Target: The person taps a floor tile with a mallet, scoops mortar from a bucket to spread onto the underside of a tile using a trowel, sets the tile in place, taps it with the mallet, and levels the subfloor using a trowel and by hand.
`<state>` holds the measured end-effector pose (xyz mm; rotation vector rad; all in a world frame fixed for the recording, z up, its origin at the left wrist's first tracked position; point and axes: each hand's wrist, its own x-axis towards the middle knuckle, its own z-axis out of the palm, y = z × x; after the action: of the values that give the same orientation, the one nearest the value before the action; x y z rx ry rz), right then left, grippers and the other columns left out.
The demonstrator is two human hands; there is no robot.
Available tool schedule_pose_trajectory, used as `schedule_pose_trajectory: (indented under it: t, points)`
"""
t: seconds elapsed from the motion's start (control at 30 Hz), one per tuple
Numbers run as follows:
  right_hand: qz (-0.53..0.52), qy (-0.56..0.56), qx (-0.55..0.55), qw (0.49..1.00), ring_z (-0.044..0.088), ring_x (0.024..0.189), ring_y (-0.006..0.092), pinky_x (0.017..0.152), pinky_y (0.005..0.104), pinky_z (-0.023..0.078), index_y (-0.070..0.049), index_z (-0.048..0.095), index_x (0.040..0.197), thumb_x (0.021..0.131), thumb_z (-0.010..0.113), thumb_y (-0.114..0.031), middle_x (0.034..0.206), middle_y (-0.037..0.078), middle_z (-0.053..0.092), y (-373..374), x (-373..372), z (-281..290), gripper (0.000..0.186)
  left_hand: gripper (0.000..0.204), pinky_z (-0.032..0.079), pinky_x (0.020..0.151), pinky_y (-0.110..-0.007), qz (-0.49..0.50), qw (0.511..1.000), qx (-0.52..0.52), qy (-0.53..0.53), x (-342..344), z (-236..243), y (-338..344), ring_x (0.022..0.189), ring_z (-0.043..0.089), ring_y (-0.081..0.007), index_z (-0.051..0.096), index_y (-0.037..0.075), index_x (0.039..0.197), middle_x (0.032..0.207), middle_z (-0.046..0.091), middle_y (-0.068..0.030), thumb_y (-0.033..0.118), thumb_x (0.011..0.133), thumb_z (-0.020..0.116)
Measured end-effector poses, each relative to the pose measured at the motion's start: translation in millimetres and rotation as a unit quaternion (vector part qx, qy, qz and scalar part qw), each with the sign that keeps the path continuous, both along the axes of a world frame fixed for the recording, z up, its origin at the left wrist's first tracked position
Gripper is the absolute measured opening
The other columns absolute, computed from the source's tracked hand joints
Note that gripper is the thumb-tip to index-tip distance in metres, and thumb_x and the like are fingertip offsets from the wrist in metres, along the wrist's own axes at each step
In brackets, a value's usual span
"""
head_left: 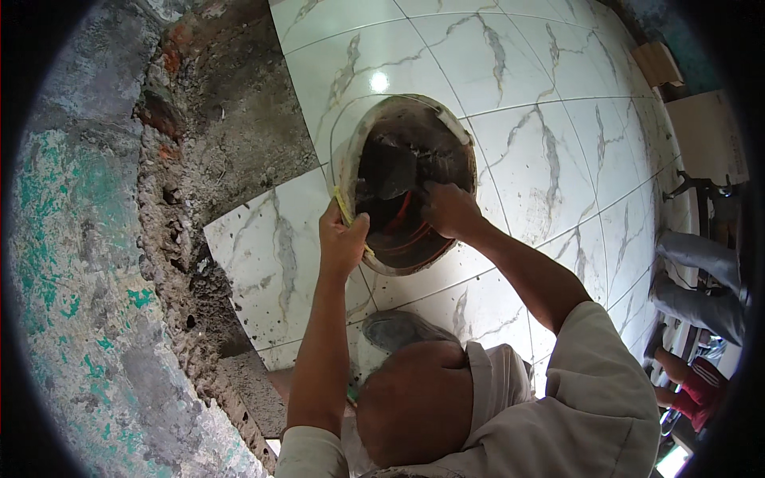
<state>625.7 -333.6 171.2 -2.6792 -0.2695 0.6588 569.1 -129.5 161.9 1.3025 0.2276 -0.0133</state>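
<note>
A round bucket (464,163) with a pale, dirty rim and a dark inside stands on the tiles before me. My left hand (343,241) is closed on its near left rim, where a narrow yellow strip (343,205) shows beside the fingers. Inside the mouth, my right hand (450,211) is closed around what looks like the handle of a trowel (392,171), whose flat grey blade points left. The grip itself is mostly hidden by the fingers. An orange-red streak (401,213) shows below the blade. A thin wire handle (333,131) arches over the bucket's left side.
White, grey-veined floor tiles (550,167) reach rightward. On the left, rough bare mortar (239,119) borders a peeling green-and-grey wall (88,279). A dark shoe (405,331) stands near the bucket. At the far right are cardboard (705,131) and other people's legs (701,271).
</note>
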Motion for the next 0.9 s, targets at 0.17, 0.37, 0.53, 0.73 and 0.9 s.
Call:
schedule_pose_trajectory:
  t: [0.17,0.37,0.53,0.73,0.9]
  points:
    - [0.004,-0.029,0.032,0.999,0.064,0.09,0.0396,0.079,0.0484,0.052,-0.005,0.058,0.106,0.081,0.062,-0.024,0.09,0.022,0.066,-6,6,-5,0.031,0.043,0.044,0.082,-0.026,-0.025,0.995,0.09,-0.022,3,-1,-11,0.089,0.054,-0.0115,0.053,-0.006,0.12,0.102,0.06,-0.0067,-0.001,0.078,0.053]
    - [0.071,-0.076,-0.081,0.991,0.065,0.087,0.0349,0.074,0.0483,0.051,-0.008,0.058,0.105,0.085,0.056,-0.019,0.091,0.017,0.064,-32,29,17,0.023,0.041,0.043,0.074,-0.023,0.049,0.984,0.16,-0.066,6,7,-17,0.079,0.051,-0.0084,0.055,-0.006,0.115,0.092,0.058,-0.0034,-0.003,0.074,0.052]
    - [0.22,-0.317,-0.303,0.871,0.064,0.082,0.0234,0.066,0.0395,0.049,-0.013,0.056,0.095,0.084,0.056,-0.014,0.085,0.007,0.059,-72,47,83,0.011,0.065,0.033,0.109,-0.034,0.044,0.987,0.142,-0.067,9,24,-29,0.133,0.041,-0.0276,0.042,-0.011,0.133,0.144,0.04,-0.0231,-0.009,0.069,0.045]
    - [0.26,-0.235,-0.392,0.851,0.065,0.083,0.0229,0.068,0.0396,0.048,-0.01,0.061,0.091,0.081,0.061,-0.011,0.089,0.008,0.063,-72,98,88,0.01,0.058,0.024,0.112,-0.047,-0.002,0.961,0.253,-0.116,33,37,-60,0.137,0.033,-0.0409,0.052,-0.005,0.126,0.133,0.05,-0.0254,-0.005,0.067,0.05]
    - [0.288,-0.123,-0.284,0.906,0.067,0.075,0.0278,0.064,0.0429,0.052,-0.006,0.06,0.091,0.082,0.058,-0.007,0.08,0.013,0.066,-84,68,32,0.009,0.057,0.027,0.113,-0.038,-0.056,0.952,0.275,-0.121,35,39,-63,0.141,0.029,-0.0338,0.051,-0.009,0.126,0.14,0.044,-0.0253,-0.01,0.069,0.045]
